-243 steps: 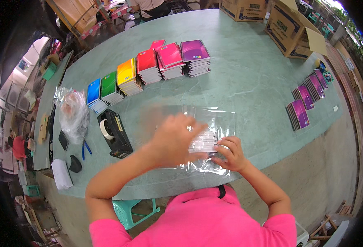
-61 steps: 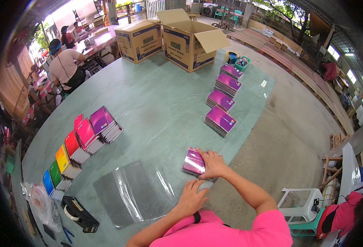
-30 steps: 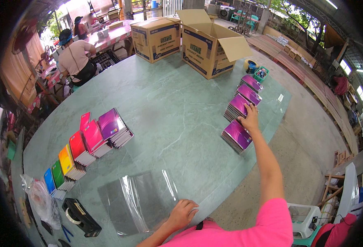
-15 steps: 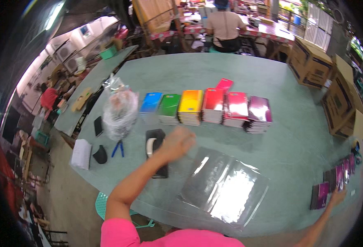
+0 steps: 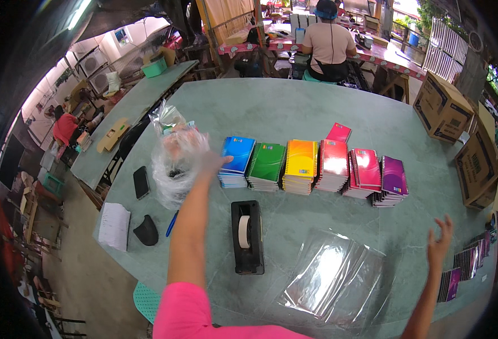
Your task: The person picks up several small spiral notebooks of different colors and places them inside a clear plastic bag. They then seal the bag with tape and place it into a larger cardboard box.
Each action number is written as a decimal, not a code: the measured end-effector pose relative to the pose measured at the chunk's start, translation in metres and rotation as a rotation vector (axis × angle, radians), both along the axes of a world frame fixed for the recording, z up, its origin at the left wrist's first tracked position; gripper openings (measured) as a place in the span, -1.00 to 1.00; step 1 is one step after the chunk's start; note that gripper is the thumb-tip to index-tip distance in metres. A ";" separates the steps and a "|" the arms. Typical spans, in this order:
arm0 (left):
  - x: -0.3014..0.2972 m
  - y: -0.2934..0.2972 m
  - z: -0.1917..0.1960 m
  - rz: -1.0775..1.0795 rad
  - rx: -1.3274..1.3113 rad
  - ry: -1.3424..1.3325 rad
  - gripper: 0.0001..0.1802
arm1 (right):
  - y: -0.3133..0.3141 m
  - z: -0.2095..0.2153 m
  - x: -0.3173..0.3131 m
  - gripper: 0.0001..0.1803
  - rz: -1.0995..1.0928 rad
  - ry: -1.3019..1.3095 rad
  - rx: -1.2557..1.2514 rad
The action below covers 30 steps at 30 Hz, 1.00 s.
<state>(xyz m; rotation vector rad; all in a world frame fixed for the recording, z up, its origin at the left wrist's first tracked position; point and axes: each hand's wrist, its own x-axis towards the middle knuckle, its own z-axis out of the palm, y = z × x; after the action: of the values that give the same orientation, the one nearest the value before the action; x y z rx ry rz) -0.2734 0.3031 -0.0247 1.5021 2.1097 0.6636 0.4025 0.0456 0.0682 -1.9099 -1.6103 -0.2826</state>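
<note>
My left hand (image 5: 210,163) is over the left edge of the stack of blue spiral notebooks (image 5: 238,155), next to a clear plastic bag (image 5: 172,164) of wrapped things. Motion blurs its fingers, and whether it touches the top notebook I cannot tell. In a row beside the blue stack stand green (image 5: 267,164), yellow (image 5: 301,164), red (image 5: 333,161), pink (image 5: 365,172) and purple (image 5: 394,178) spiral notebook stacks. My right hand (image 5: 441,240) is raised, open and holding nothing, near more purple notebooks (image 5: 450,284) at the right edge. Clear plastic sheets (image 5: 331,277) lie in front of me.
A black tape dispenser (image 5: 248,237) stands mid-table. To the left lie a phone (image 5: 141,182), a black curved object (image 5: 146,230), a white paper pad (image 5: 113,226) and a blue handle (image 5: 171,224). Cardboard boxes (image 5: 442,107) are at right; a person (image 5: 328,45) sits beyond.
My left hand has moved from above the tape dispenser forward to the blue stack. My right hand has come off the purple notebooks at the right and lifted. The view has shifted.
</note>
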 end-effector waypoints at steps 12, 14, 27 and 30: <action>0.171 -0.106 0.093 -0.803 0.102 -0.387 -0.47 | 0.110 -0.055 -0.290 -0.46 0.561 2.157 -0.435; 0.155 -0.092 0.059 -0.861 0.642 0.315 -0.46 | 0.111 -0.063 -0.287 -0.47 0.517 2.140 -0.514; 0.197 -0.111 0.120 -1.075 0.458 -0.444 -0.75 | 0.088 -0.106 -0.227 -0.51 0.589 2.461 -0.907; 0.236 -0.109 0.069 -1.599 0.451 0.123 -0.71 | 0.071 -0.091 -0.223 -0.50 0.741 2.356 -1.019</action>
<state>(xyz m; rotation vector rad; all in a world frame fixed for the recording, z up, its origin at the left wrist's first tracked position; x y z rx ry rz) -0.0374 0.1941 0.0447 2.7535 0.2614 0.3440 0.1791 0.1163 -0.0229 -0.5426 -0.2890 2.3357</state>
